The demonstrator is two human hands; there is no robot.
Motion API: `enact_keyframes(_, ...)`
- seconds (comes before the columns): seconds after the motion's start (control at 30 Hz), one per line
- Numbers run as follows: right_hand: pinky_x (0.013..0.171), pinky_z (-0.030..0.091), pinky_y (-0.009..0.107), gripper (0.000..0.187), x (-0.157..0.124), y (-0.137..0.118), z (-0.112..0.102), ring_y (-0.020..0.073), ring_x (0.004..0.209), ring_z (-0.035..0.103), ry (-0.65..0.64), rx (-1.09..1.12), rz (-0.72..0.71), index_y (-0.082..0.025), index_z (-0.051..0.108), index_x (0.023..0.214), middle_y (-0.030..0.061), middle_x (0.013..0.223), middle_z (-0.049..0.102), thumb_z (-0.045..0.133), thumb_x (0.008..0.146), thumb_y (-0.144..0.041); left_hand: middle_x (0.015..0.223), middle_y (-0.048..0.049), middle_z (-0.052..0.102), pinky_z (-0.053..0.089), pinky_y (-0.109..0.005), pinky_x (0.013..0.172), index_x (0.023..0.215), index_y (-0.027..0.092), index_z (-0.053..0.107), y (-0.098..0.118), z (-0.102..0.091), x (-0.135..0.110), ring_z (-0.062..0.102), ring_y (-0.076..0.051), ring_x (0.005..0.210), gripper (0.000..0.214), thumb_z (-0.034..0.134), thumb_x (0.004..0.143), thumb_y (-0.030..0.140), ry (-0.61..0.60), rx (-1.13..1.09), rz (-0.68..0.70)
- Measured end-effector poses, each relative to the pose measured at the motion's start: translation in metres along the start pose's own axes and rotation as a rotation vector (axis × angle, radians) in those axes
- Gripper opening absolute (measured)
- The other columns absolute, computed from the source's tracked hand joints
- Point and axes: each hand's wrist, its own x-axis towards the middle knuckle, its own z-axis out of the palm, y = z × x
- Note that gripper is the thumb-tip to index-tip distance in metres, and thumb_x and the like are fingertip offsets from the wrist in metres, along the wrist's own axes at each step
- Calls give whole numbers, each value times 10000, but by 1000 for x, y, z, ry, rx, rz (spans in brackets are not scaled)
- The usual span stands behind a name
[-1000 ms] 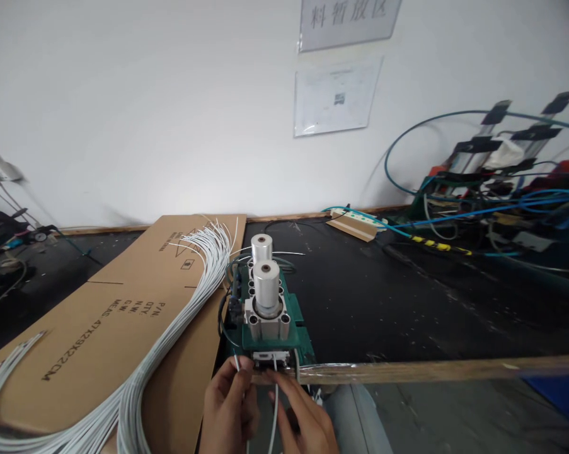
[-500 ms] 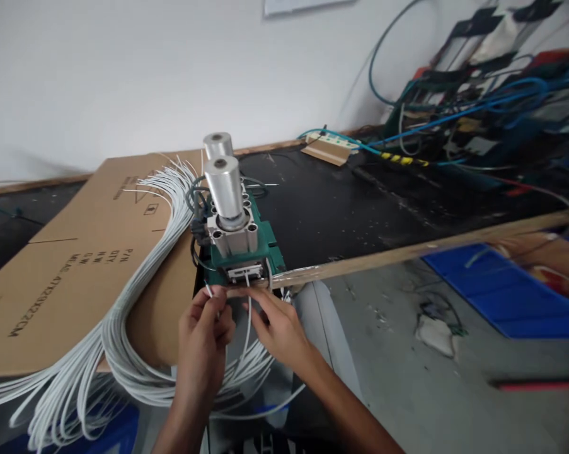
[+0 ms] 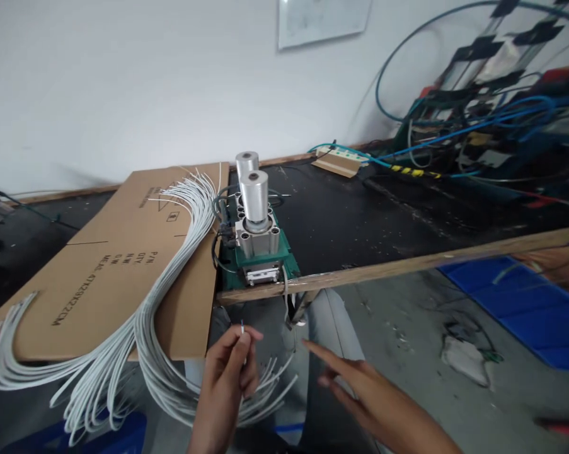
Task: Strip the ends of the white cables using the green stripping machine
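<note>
My left hand (image 3: 231, 372) pinches the end of a white cable (image 3: 242, 329) between thumb and index finger; a small dark blue tip stands up from it. To its right, my right hand (image 3: 355, 384) is slightly blurred, with its fingers apart and nothing in them. Beyond both hands, at the table edge, stands a small machine (image 3: 259, 243) with two silver cylinders on a green base. A slotted metal block (image 3: 264, 275) sits at its front. Below and behind my left hand, a thick bundle of white cables (image 3: 154, 328) curves down off the cardboard.
A flat cardboard sheet (image 3: 118, 277) lies on the left of the black table (image 3: 360, 221), which has a wooden edge. Toward the back are a power strip (image 3: 343, 154) and machinery with blue hoses (image 3: 492, 107). A blue panel (image 3: 515, 315) is below at right.
Both hands have come away from the machine's front, and the right hand has parted from the left. The white cable that ran into the front block is out of it. The view has shifted.
</note>
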Motion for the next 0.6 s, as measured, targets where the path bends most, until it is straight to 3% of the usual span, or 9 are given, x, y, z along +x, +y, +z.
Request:
enact_keyframes(0.03,903,519,414,552,-2,0,-8,202,964,651,80,-35,29,-406,278,1572,49,1014,644,266,1028,-495,639,33,314,217,-153,438,932,126,668,0,2,1,250,-21,494,456,739,802,557,-3,1,34)
enact_keyframes(0.1,807,520,328,489,-5,-6,-22,161,861,667,273,-35,-69,-335,387,1504,19,957,668,298,1045,-477,669,16,348,264,-166,453,924,130,689,2,4,2,290,-31,517,410,725,828,527,-13,9,88)
enact_keyframes(0.17,737,499,220,298,-5,-17,-32,98,831,678,432,14,-178,-290,567,1277,-31,947,698,418,1042,-396,690,4,378,303,-182,479,921,137,699,5,5,2,327,-45,545,364,698,862,496,-25,31,119)
enact_keyframes(0.23,649,468,151,180,-3,-30,-35,48,749,656,523,91,-311,-253,634,1106,-57,872,691,482,1022,-299,698,-5,415,358,-201,543,938,154,703,8,4,2,384,-70,600,316,663,900,465,-30,91,168)
enact_keyframes(0.3,572,444,126,136,0,-41,-33,38,713,624,567,221,-397,-229,647,1047,-47,823,665,520,999,-224,726,-17,475,414,-219,670,972,170,712,10,3,2,461,-95,696,291,638,924,447,-21,187,234)
enact_keyframes(0.4,709,478,175,180,5,-55,-27,51,812,609,568,317,-564,-211,641,1088,-7,949,642,534,978,-116,890,-50,594,438,-248,868,1007,186,737,10,3,2,550,-133,879,279,634,928,433,1,283,281)
enact_keyframes(0.5,767,482,199,227,9,-69,-25,65,886,591,561,225,-713,-181,637,1138,26,1033,627,585,943,-77,1097,-80,639,473,-294,928,992,224,769,11,9,2,580,-191,1047,245,681,889,429,-3,221,254)
enact_keyframes(0.6,786,497,222,230,15,-84,-23,86,909,611,596,14,-833,-156,636,1127,32,1058,639,559,940,-47,1091,-110,672,506,-285,907,924,208,791,16,18,2,604,-227,1085,314,784,766,479,31,84,159)
